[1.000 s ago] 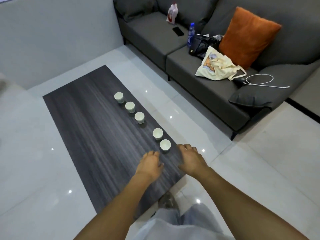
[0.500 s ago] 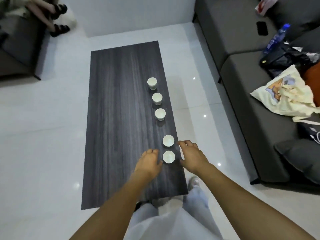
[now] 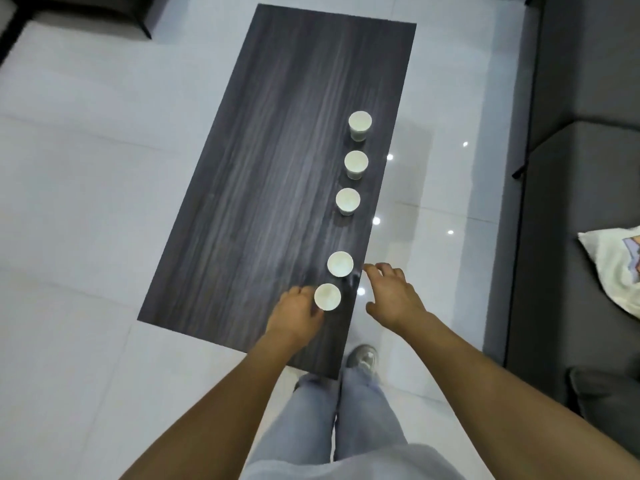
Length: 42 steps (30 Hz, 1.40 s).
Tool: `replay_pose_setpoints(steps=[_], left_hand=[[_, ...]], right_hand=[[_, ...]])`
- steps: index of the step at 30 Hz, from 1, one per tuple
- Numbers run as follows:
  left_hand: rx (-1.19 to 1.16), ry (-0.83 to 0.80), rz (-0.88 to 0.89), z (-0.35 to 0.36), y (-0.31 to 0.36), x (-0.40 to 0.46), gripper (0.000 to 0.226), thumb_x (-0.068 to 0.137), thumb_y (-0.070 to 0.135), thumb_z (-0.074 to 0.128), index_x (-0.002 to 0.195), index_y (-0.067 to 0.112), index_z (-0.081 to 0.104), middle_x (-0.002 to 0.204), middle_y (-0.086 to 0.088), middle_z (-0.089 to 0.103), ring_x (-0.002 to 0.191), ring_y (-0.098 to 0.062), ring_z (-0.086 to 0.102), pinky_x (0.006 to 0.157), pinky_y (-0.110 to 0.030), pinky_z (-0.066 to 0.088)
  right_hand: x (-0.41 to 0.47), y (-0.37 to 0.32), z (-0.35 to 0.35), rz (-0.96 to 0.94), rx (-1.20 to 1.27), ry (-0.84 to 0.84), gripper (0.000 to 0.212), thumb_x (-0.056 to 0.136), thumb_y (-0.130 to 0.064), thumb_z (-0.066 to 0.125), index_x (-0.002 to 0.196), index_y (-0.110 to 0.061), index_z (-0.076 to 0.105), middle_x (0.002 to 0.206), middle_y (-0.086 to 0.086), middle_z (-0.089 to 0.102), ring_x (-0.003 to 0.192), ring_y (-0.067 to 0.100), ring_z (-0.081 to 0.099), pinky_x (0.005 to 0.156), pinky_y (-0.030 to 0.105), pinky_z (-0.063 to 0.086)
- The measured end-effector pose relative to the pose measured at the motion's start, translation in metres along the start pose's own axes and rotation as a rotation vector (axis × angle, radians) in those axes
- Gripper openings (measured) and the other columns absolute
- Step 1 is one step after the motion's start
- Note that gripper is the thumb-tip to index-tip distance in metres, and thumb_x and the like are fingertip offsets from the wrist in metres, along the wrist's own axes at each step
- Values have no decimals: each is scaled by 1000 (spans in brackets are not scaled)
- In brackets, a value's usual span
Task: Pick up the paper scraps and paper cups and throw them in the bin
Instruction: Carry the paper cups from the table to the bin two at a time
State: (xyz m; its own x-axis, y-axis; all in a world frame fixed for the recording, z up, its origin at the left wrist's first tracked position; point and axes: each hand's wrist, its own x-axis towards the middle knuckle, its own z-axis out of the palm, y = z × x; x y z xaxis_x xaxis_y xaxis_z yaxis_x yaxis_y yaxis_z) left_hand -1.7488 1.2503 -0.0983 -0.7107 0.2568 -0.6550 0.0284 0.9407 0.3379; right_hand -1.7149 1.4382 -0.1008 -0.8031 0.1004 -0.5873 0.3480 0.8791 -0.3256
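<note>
White paper cups are standing in a row along the dark wood-grain bench [image 3: 263, 168], and you are curling your left hand [image 3: 298, 311] round the nearest cup [image 3: 327, 296] to lift it while your right hand [image 3: 393, 296] is hovering open beside the second cup [image 3: 340, 264].

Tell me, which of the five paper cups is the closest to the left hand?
The nearest cup in the row, at the table's near end. The left hand is right beside it; the other four stand farther up the line.
</note>
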Motion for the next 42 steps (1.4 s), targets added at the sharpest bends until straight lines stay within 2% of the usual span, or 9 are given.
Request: replay_pose_setpoints(steps=[8,12,16,20,25,28,35,42], left_hand=[[-46,-16,-34,18,-24,24,59,93,31,52,144,13,30,143,-11,39,131,-28,35,104,-40,36],[-106,0,-96,33,-27,35,60,93,32,53,144,13,29,144,-10,37,132,-28,34,104,-41,35],[-216,23,-192,60,-19,57,58,91,29,55,142,14,33,142,-11,39,130,-29,35,104,-40,35],[-274,130,-274,87,-5,87,65,89,31,57,145,16,28,144,-7,35,130,-27,34,102,-39,37],[-203,224,-343,128,5,122,76,86,43,59,146,20,21,150,-6,29,137,-26,26,108,-41,35],[-183,184,-406,151,3,135,79,85,48,60,147,22,18,154,-8,21,143,-28,17,113,-45,27],[-249,239,-420,181,-4,132,65,87,31,64,142,29,29,151,-3,20,138,-23,19,100,-39,44],[-311,275,-521,166,-16,87,70,83,23,66,143,29,30,148,-1,27,136,-21,26,102,-37,41]], right_hand=[[35,1,12,-18,-73,-44,68,87,-16,60,146,-21,28,147,8,33,130,30,34,100,41,41],[59,0,16,-77,-134,-100,68,86,-16,62,146,-20,28,145,9,36,130,30,34,102,41,42],[98,4,24,-179,-201,-155,68,87,-17,63,145,-19,29,144,8,36,132,29,32,105,40,40],[140,14,35,-307,-253,-201,73,84,-14,66,146,-23,28,148,5,33,133,28,30,107,41,38],[184,26,61,-438,-367,-269,86,79,-19,75,148,-27,23,152,6,27,137,31,27,110,45,34],[198,30,81,-515,-407,-310,93,76,-17,77,149,-29,20,154,4,24,139,31,23,110,47,33],[200,31,109,-630,-386,-344,77,79,-12,73,143,-21,32,147,2,33,132,27,32,105,42,42],[169,9,94,-650,-423,-366,75,81,-20,73,143,-23,31,144,2,37,132,25,35,105,41,43]])
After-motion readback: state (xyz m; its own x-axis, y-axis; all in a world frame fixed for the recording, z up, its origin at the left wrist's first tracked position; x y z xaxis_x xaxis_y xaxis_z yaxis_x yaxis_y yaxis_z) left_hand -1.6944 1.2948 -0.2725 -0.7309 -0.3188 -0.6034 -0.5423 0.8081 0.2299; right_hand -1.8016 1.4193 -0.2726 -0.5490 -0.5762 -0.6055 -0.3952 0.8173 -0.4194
